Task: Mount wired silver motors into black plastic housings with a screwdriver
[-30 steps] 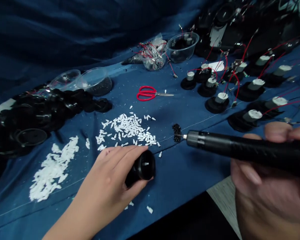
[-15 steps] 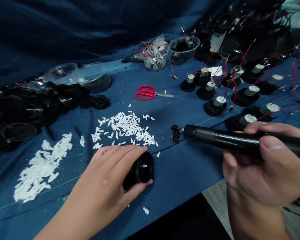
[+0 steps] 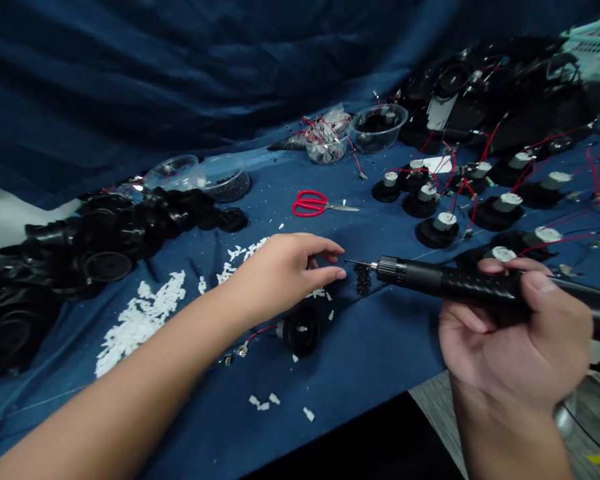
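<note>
My left hand (image 3: 280,277) is open and empty, its fingers loosely stretched out and holding nothing. It sits over the dark blue cloth (image 3: 380,347), with the fingertips just beside a small clump of bristly black bits (image 3: 363,279). Just below that hand, a round black plastic cup (image 3: 300,331) lies on the cloth, a white peg showing in its centre and a thin red wire running from it toward my left forearm. My right hand (image 3: 515,333) is closed around a slim black pen-shaped power tool (image 3: 450,279), fingers curled under the barrel and thumb pressed on top, a firm grip. Its thin metal bit (image 3: 360,263) points left at the black clump, close to it but apart. Loose white plastic pieces (image 3: 140,323) lie scattered to the left, beside a heap of black round parts (image 3: 110,267). Farther off are red-handled scissors (image 3: 313,203), a clear plastic bowl (image 3: 377,128), and rows of white-capped cylinders on black bases (image 3: 444,230) trailing red wires — all on the same cloth.
</note>
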A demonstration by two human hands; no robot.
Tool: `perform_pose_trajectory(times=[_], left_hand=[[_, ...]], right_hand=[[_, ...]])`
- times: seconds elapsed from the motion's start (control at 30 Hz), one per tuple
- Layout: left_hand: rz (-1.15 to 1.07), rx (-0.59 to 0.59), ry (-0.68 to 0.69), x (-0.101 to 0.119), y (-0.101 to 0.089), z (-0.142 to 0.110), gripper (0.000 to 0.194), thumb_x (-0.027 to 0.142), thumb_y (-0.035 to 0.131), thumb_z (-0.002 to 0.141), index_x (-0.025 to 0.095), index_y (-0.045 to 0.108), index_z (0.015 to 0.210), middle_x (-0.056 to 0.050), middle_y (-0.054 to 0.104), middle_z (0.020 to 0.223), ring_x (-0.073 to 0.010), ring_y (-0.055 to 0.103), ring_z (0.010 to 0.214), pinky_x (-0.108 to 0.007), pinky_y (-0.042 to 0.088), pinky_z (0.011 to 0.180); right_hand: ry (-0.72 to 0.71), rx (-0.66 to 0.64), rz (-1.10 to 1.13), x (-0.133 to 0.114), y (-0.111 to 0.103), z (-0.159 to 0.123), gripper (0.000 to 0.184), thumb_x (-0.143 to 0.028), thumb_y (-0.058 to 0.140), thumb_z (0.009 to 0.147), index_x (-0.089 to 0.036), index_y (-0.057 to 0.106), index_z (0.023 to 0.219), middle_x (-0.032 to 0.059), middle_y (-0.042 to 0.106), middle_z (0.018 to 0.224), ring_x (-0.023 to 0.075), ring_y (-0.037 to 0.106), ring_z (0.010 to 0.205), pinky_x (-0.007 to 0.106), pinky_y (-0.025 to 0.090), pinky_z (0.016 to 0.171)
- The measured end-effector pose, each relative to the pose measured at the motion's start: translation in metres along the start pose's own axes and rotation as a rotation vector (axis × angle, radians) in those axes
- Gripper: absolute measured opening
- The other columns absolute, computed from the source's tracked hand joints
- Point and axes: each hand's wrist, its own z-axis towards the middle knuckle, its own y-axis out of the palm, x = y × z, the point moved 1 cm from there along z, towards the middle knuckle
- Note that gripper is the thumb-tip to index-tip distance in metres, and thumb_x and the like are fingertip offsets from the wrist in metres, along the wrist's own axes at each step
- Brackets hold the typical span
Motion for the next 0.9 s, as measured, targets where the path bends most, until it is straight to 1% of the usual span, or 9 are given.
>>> perform_pose_trajectory(times=[0.1, 0.17, 0.4, 0.5, 0.6, 0.67, 0.77, 0.83, 0.9], left_hand=[[-0.001, 0.008, -0.015, -0.001, 0.011, 0.008, 0.014, 0.033, 0.074, 0.093, 0.031, 0.083, 0.104, 0.003, 0.082, 0.096, -0.0191, 0.074, 0.08, -0.031, 0.056, 0.068], [0.022, 0.033, -0.021, 0.0, 0.015, 0.009, 0.013, 0.032, 0.071, 0.095, 0.031, 0.083, 0.099, 0.003, 0.081, 0.095, -0.019, 0.073, 0.078, -0.031, 0.054, 0.065], [0.088, 0.046, 0.009, -0.006, 0.019, 0.009, 0.015, 0.028, 0.067, 0.097, 0.03, 0.082, 0.1, 0.003, 0.081, 0.098, -0.0196, 0.072, 0.082, -0.033, 0.054, 0.071], [0.063, 0.044, -0.039, -0.005, 0.018, 0.009, 0.014, 0.031, 0.068, 0.097, 0.031, 0.082, 0.099, 0.003, 0.081, 0.094, -0.0187, 0.07, 0.074, -0.033, 0.051, 0.065], [0.051, 0.046, -0.094, -0.003, 0.019, 0.01, 0.015, 0.035, 0.068, 0.097, 0.032, 0.083, 0.098, 0.004, 0.08, 0.09, -0.0179, 0.068, 0.068, -0.033, 0.048, 0.061], [0.077, 0.036, -0.086, -0.003, 0.02, 0.012, 0.014, 0.033, 0.069, 0.096, 0.031, 0.083, 0.099, 0.003, 0.08, 0.094, -0.0189, 0.07, 0.076, -0.033, 0.051, 0.067], [0.092, -0.001, -0.057, -0.006, 0.021, 0.014, 0.021, 0.03, 0.074, 0.093, 0.029, 0.082, 0.112, 0.001, 0.079, 0.107, -0.0193, 0.071, 0.088, -0.032, 0.053, 0.077], [0.044, -0.007, -0.049, -0.006, 0.02, 0.014, 0.028, 0.032, 0.076, 0.092, 0.03, 0.08, 0.12, 0.001, 0.077, 0.113, -0.0175, 0.07, 0.09, -0.031, 0.053, 0.078], [-0.028, -0.011, -0.049, -0.004, 0.018, 0.013, 0.027, 0.036, 0.077, 0.093, 0.033, 0.08, 0.12, 0.004, 0.077, 0.115, -0.0159, 0.07, 0.091, -0.029, 0.053, 0.079]], right_hand=[[0.01, -0.016, -0.006, -0.001, -0.001, 0.002, 0.022, -0.032, 0.072, 0.067, -0.02, 0.065, 0.083, 0.0004, 0.061, 0.078, 0.007, 0.038, 0.045, 0.015, 0.025, 0.028], [0.019, -0.019, -0.014, -0.002, -0.001, 0.002, 0.023, -0.034, 0.073, 0.067, -0.021, 0.064, 0.083, -0.0001, 0.06, 0.08, 0.007, 0.038, 0.045, 0.015, 0.027, 0.027], [-0.056, 0.006, -0.032, -0.001, -0.001, -0.001, 0.018, -0.03, 0.069, 0.068, -0.022, 0.066, 0.083, -0.0004, 0.061, 0.079, 0.0094, 0.042, 0.046, 0.017, 0.029, 0.026], [-0.08, -0.021, -0.03, -0.001, -0.001, -0.002, 0.017, -0.029, 0.069, 0.067, -0.022, 0.067, 0.083, -0.0004, 0.061, 0.078, 0.01, 0.044, 0.045, 0.017, 0.029, 0.025], [-0.074, -0.015, -0.026, -0.002, -0.002, -0.001, 0.019, -0.031, 0.069, 0.066, -0.022, 0.067, 0.082, 0.0002, 0.061, 0.076, 0.0103, 0.043, 0.044, 0.017, 0.026, 0.024], [-0.058, 0.016, -0.026, -0.002, -0.002, 0.0, 0.021, -0.033, 0.07, 0.064, -0.023, 0.067, 0.082, -0.0001, 0.061, 0.077, 0.0103, 0.042, 0.045, 0.017, 0.025, 0.024], [-0.018, 0.043, -0.028, -0.002, -0.002, 0.002, 0.023, -0.034, 0.072, 0.062, -0.024, 0.066, 0.082, -0.0014, 0.06, 0.077, 0.0096, 0.039, 0.045, 0.018, 0.025, 0.025], [-0.008, 0.037, -0.031, -0.002, -0.002, 0.002, 0.022, -0.034, 0.071, 0.062, -0.024, 0.066, 0.081, -0.0019, 0.06, 0.077, 0.0087, 0.037, 0.043, 0.018, 0.023, 0.025], [-0.014, 0.02, -0.023, -0.002, -0.001, 0.002, 0.021, -0.033, 0.07, 0.063, -0.023, 0.066, 0.081, -0.0023, 0.061, 0.076, 0.0072, 0.033, 0.041, 0.019, 0.022, 0.024]])
